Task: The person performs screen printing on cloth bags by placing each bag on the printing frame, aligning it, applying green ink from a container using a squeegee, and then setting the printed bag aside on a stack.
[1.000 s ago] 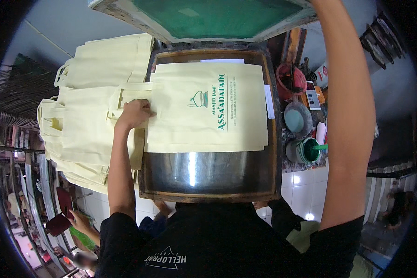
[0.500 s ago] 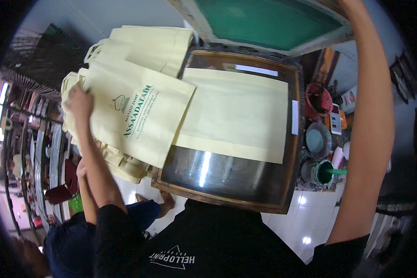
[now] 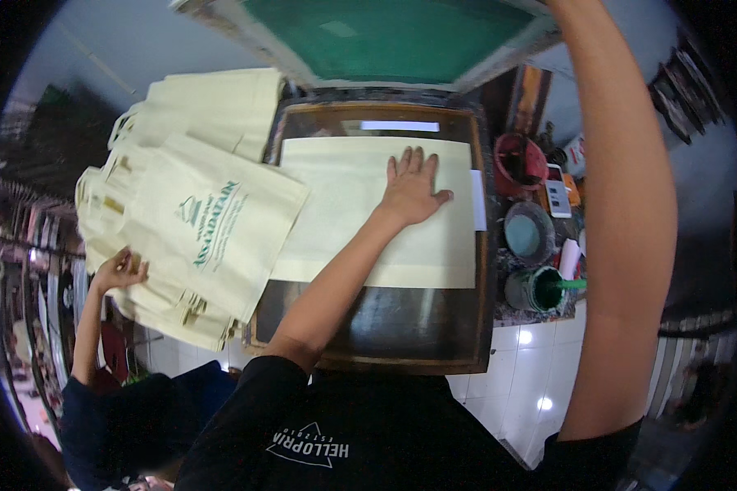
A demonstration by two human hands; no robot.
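My left hand lies flat, fingers spread, on a plain cream cloth bag. Beneath that bag is a dark, glossy board with a wooden rim. My right arm reaches up to the right side of a raised printing screen with green mesh; its hand is cut off by the upper edge. At the left, a cream bag with green print rests on a pile of similar bags, its right edge overlapping the plain one. A co-worker's hand is beside the pile.
Right of the board stand a tub of dark green ink with a green handle, a bowl of pale liquid, a red container and a phone. Racks line the far left. The co-worker sits close at lower left.
My left hand has let go of the printed bag on the pile and moved right onto the plain bag. The co-worker's hand has come up beside the pile. The whole view has shifted.
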